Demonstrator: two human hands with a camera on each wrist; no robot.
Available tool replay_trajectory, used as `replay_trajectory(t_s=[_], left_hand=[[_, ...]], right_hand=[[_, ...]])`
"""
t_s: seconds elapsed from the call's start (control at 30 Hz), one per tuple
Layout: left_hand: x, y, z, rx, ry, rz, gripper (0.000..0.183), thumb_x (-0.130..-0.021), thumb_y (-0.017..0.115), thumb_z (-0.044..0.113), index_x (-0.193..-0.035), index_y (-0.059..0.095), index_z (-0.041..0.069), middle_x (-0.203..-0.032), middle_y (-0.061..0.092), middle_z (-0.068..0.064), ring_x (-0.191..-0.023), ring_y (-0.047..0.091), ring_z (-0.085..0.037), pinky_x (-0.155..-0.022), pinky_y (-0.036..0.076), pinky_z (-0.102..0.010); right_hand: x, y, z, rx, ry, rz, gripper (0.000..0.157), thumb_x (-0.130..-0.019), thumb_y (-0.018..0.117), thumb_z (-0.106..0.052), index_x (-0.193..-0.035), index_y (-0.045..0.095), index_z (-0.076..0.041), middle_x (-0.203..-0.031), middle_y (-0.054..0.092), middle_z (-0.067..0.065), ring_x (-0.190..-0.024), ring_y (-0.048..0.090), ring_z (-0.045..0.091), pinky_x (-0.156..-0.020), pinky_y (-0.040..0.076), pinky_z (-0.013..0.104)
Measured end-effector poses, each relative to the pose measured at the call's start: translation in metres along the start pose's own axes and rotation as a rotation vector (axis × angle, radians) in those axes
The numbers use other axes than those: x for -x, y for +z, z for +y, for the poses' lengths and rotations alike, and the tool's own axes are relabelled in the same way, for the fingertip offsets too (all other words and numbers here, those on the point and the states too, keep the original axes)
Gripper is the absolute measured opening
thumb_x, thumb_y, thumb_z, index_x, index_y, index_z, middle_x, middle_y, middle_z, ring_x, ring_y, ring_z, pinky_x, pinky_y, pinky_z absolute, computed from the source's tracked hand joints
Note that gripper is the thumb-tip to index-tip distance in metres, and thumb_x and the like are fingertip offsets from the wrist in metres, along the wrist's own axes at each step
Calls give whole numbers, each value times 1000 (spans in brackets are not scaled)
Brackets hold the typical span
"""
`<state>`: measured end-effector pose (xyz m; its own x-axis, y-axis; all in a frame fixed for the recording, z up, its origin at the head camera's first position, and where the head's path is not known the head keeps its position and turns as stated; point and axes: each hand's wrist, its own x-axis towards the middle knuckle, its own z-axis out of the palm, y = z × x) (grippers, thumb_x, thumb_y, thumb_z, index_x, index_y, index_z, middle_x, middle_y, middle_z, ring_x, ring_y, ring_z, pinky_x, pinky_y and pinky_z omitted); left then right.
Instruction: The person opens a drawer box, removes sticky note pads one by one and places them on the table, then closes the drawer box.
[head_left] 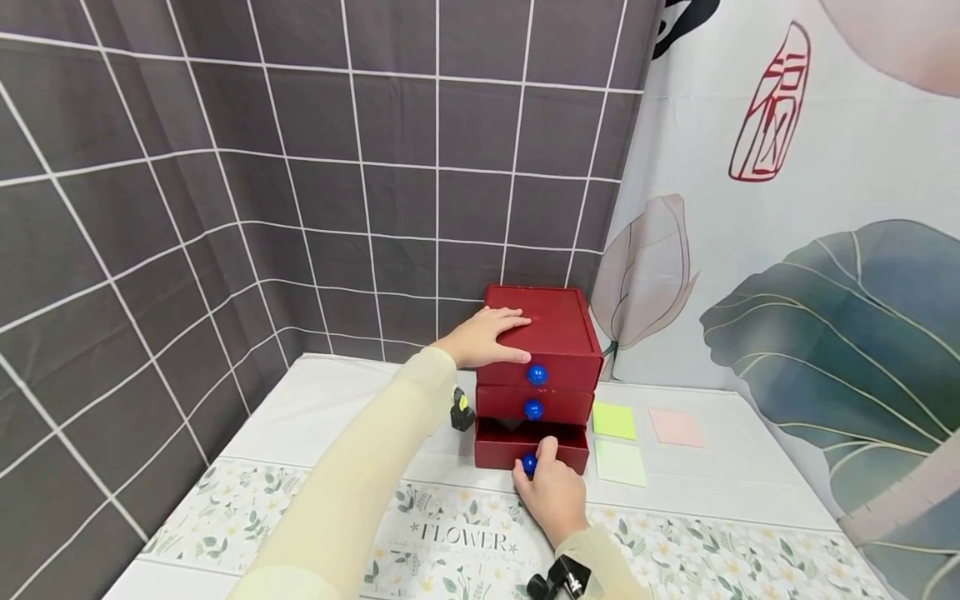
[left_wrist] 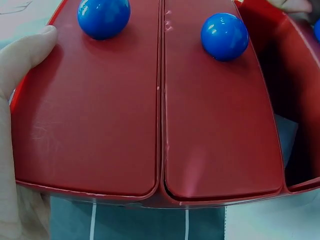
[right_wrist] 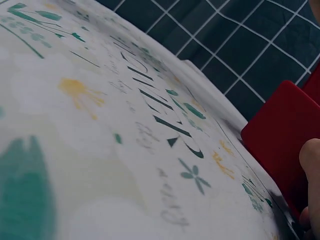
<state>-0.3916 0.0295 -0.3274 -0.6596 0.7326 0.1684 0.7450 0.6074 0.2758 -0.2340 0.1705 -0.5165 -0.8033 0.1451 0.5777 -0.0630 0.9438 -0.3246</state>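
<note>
A dark red cabinet of three stacked drawers (head_left: 543,321), each front bearing a round blue knob, stands on the table. My left hand (head_left: 487,337) rests on the top's left side, fingers spread and thumb by the front edge. The bottom drawer (head_left: 495,455) is pulled partly out, while the middle drawer (head_left: 498,403) and top drawer (head_left: 498,369) are closed. With thumb and fingers my right hand (head_left: 557,492) pinches the blue knob (head_left: 529,463) of the bottom drawer. A flat greyish piece (left_wrist: 286,134) shows inside that drawer; its kind is unclear.
Right of the cabinet lie a yellow-green sticky note (head_left: 614,421), a pale green one (head_left: 621,462) and a pink one (head_left: 676,427). A floral cloth strip (head_left: 465,533) runs along the front. Behind hangs a grey gridded curtain (head_left: 397,200).
</note>
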Motion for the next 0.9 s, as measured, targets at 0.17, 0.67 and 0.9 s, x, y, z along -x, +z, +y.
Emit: replay_trajectory(t_s=[0.17, 0.67, 0.9], left_hand=[[1, 0, 0, -4, 3, 4, 75, -78, 53, 64, -141, 36, 27, -147, 29, 4, -136, 19, -15, -111, 2, -33], [0, 1, 0, -12, 2, 6, 74, -78, 55, 62, -141, 37, 28, -147, 29, 5, -135, 20, -14, -111, 3, -30], [0, 1, -1, -6, 8, 7, 75, -78, 55, 62, -141, 37, 27, -147, 29, 4, -135, 20, -16, -111, 2, -32]], right_hand=[[7, -4, 0, 9, -17, -3, 40, -78, 65, -37, -87, 37, -11, -44, 31, -6, -34, 31, 11, -34, 23, 27], [28, -21, -4, 1, -31, -55, 42, -77, 68, -39, -86, 37, -12, -43, 30, -8, -34, 29, 8, -34, 22, 24], [36, -26, -4, 21, -75, -37, 43, -76, 69, -38, -85, 37, -11, -42, 28, -10, -33, 28, 8, -33, 20, 23]])
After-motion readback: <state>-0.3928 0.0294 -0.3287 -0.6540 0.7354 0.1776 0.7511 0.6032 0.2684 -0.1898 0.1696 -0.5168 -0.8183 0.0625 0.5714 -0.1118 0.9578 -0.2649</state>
